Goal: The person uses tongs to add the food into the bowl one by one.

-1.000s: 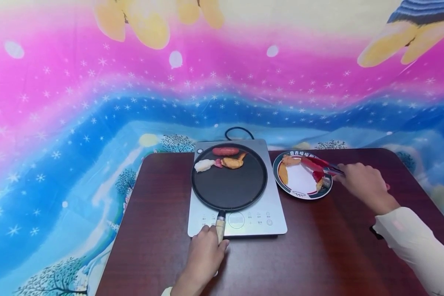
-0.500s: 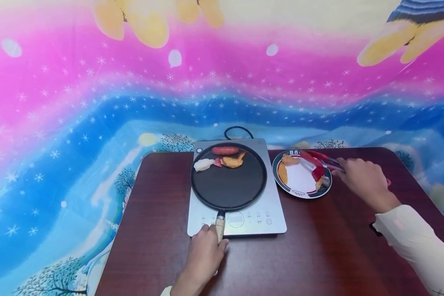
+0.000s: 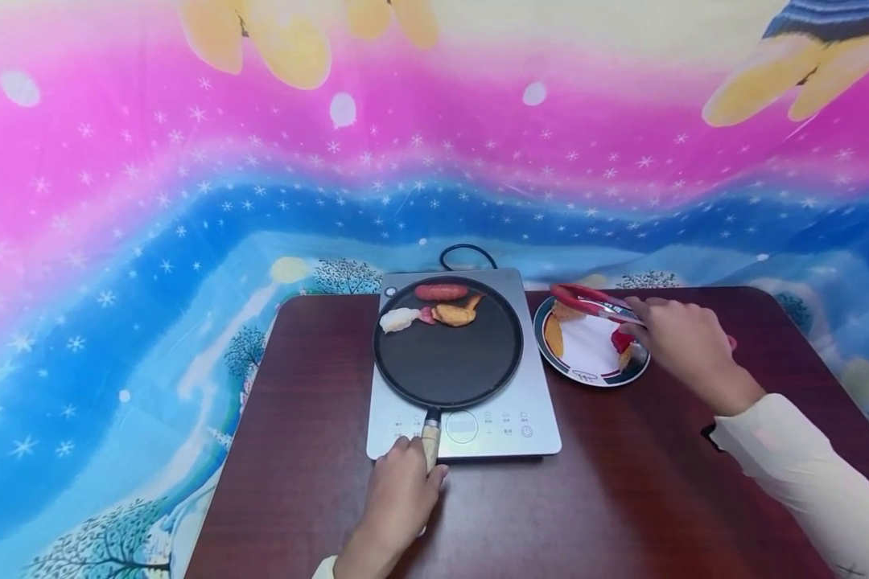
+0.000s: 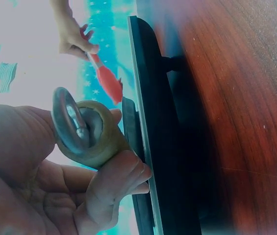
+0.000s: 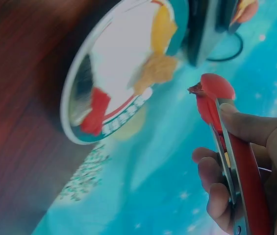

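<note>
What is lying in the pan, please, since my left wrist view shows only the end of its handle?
Observer: The pan holds a red sausage-like piece, a white-and-pink piece and a golden-brown piece, all toward its far side.
Operator: Thank you; would there be a plate anywhere nearby?
Observer: Yes, the head view shows one on the table, to the right of the hob.
Operator: And could you tell me whether the tongs in the right hand are touching that plate?
Observer: They are not; the right wrist view shows their red tips apart from it.
</note>
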Demonstrator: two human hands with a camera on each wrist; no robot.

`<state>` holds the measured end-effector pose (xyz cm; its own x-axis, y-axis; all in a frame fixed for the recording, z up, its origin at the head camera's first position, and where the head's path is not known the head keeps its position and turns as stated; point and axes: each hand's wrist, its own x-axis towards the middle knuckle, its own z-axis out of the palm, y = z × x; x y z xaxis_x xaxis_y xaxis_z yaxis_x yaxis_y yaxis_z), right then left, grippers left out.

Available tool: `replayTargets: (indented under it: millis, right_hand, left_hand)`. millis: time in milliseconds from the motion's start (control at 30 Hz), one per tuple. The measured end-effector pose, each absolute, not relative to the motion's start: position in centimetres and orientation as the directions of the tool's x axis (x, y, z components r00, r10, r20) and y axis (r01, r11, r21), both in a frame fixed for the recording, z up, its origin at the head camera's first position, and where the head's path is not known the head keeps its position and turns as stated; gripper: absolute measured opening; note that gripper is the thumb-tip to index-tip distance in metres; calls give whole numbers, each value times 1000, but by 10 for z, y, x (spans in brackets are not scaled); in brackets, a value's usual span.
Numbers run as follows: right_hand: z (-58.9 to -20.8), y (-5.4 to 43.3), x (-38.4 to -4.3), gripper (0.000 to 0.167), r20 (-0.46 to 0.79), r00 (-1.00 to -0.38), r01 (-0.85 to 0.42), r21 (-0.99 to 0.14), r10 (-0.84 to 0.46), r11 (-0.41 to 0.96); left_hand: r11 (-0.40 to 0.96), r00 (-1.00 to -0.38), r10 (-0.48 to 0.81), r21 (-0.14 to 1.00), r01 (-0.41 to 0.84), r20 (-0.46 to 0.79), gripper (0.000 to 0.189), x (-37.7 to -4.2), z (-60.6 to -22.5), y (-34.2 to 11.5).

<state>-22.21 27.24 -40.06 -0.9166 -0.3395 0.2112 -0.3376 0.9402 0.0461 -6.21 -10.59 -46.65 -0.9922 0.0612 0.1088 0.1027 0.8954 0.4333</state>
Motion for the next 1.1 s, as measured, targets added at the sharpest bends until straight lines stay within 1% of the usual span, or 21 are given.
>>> replayTargets:
  millis: [233,467,700,800,1100]
  right_hand:
    - [-392,242,-215,40,266,-872,-401,95,-412,911]
    - [-390,212,-209,46,269,-845,-441,140,-463,886]
    - [-399,194,-211,48,196,-868,-430,168,-457,887]
    - [-405,189,-214,46,212,-857,-442,164,-469,882]
    - [-414,179,-224,34,265,-799,-510,177,-540,842]
  left_hand:
    - [895,-991,62,433,109,121,34,-62,-467,-106]
    - [899,-993,54,427,95,108,35,-62,-467,-106]
    - [900,-991,59,423,104,119,36,-62,-468,-106]
    - [901,-991,58,422,104,119,36,-62,-468,-106]
    - [901,-991,54,422,102,122,37,-61,-469,-107]
